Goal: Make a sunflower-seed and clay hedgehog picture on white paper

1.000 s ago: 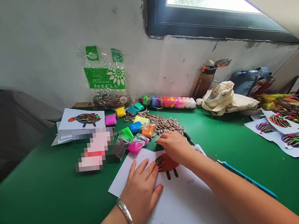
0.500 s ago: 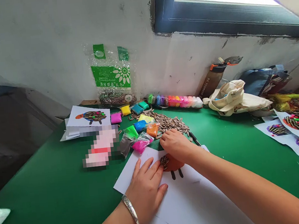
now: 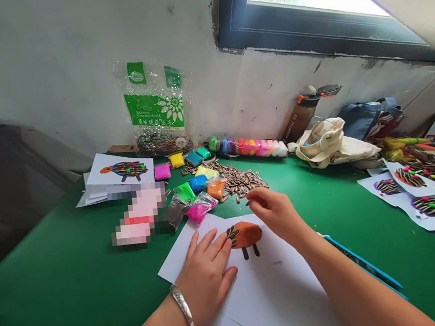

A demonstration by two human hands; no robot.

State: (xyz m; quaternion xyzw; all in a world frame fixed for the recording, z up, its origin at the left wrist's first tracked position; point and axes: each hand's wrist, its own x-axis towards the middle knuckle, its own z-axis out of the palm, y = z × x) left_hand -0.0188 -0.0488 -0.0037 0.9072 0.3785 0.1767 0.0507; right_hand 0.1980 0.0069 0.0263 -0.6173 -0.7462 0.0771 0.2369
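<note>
I'm pinching what seems a sunflower seed (image 3: 247, 202) in my right hand (image 3: 273, 214), while my open left hand (image 3: 206, 275) is pressing the white paper (image 3: 276, 281) beside the orange clay body (image 3: 245, 234); a seed pile (image 3: 238, 179) is lying beyond it, a pixelated blur (image 3: 139, 215) to its left.

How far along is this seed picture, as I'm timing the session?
Done: orange clay body with dark legs, a few seeds at its left end. In hand: right hand seemingly pinches a seed; left hand steadies the paper. Left: covering the bare clay, like the finished sample.
</note>
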